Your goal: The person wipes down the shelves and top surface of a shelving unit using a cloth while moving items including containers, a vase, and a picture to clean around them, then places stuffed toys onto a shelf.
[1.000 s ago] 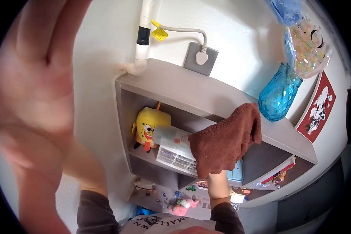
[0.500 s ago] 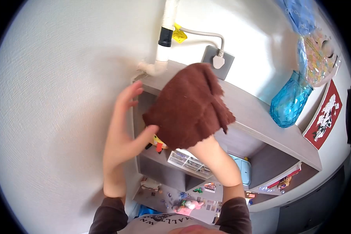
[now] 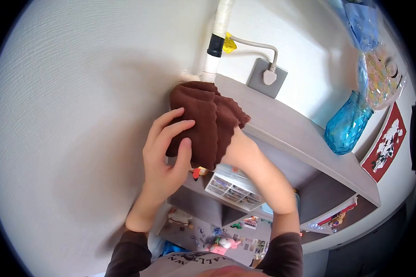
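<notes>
A brown cloth (image 3: 198, 124) hung over the left end of a grey shelf unit (image 3: 286, 123), just left of centre.

The right hand (image 3: 235, 148) was mostly hidden by the cloth, so its grip could not be told; the left hand (image 3: 164, 159), fingers spread and curved, overlapped the cloth's left side. The shelf top sloped toward lower right, past a grey socket (image 3: 259, 76) and a blue vase (image 3: 349, 124). A white pipe (image 3: 211, 65) stood at upper centre; pale wall (image 3: 69, 115) filled the left.
</notes>
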`<move>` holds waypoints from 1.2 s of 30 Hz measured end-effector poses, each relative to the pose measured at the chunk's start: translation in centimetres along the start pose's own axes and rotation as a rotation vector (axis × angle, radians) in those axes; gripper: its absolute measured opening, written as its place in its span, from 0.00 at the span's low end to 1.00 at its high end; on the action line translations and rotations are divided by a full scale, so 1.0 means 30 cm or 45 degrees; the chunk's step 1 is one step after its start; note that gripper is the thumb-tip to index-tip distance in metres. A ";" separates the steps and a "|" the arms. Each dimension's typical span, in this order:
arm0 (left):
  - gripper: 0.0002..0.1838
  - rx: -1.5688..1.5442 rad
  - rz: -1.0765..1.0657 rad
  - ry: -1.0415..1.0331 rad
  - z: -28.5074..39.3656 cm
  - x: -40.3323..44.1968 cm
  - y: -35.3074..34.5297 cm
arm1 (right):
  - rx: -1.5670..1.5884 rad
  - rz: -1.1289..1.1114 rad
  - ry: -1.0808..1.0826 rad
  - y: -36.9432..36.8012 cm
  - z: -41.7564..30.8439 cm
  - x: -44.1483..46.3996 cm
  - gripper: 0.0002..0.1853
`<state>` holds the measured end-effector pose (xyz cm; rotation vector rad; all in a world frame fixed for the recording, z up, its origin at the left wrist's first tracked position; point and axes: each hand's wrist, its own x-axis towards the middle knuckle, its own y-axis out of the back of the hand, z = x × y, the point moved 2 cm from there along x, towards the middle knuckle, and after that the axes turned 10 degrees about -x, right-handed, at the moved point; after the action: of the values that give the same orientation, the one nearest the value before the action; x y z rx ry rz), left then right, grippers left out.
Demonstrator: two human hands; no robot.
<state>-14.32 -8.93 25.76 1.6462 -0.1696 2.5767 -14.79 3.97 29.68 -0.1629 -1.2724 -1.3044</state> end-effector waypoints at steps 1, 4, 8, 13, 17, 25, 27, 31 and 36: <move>0.14 -0.007 0.024 0.012 0.002 0.006 0.002 | -0.026 0.004 0.030 -0.002 0.002 0.009 0.15; 0.14 -0.058 0.052 0.039 -0.001 0.016 0.012 | -0.004 -0.389 0.013 0.026 -0.001 0.071 0.19; 0.16 -0.083 0.081 0.024 -0.012 0.018 -0.004 | -0.073 -0.622 -0.021 0.014 -0.004 0.086 0.19; 0.19 -0.075 -0.010 0.047 -0.005 0.004 -0.013 | -0.071 -0.216 0.102 0.025 0.004 0.044 0.14; 0.19 -0.095 -0.156 0.009 0.006 0.003 -0.032 | 0.124 -0.412 -0.004 0.056 0.048 0.007 0.21; 0.29 -0.187 -0.580 -0.155 -0.013 0.012 -0.119 | 0.186 -0.735 -0.317 0.179 0.076 -0.007 0.20; 0.29 -0.131 -0.617 -0.161 0.006 0.013 -0.133 | 0.185 -0.714 -0.343 0.193 0.076 -0.011 0.20; 0.31 -0.047 -0.619 -0.197 0.010 0.029 -0.155 | 0.285 -0.646 -0.480 0.223 0.090 -0.048 0.23; 0.29 -0.162 -0.253 -0.138 -0.022 0.022 -0.157 | 0.014 -0.774 -0.347 0.202 0.216 -0.110 0.27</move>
<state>-14.60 -4.17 26.32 1.6654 -0.1633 2.2858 -13.18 12.71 32.95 0.0658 -1.6349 -1.8359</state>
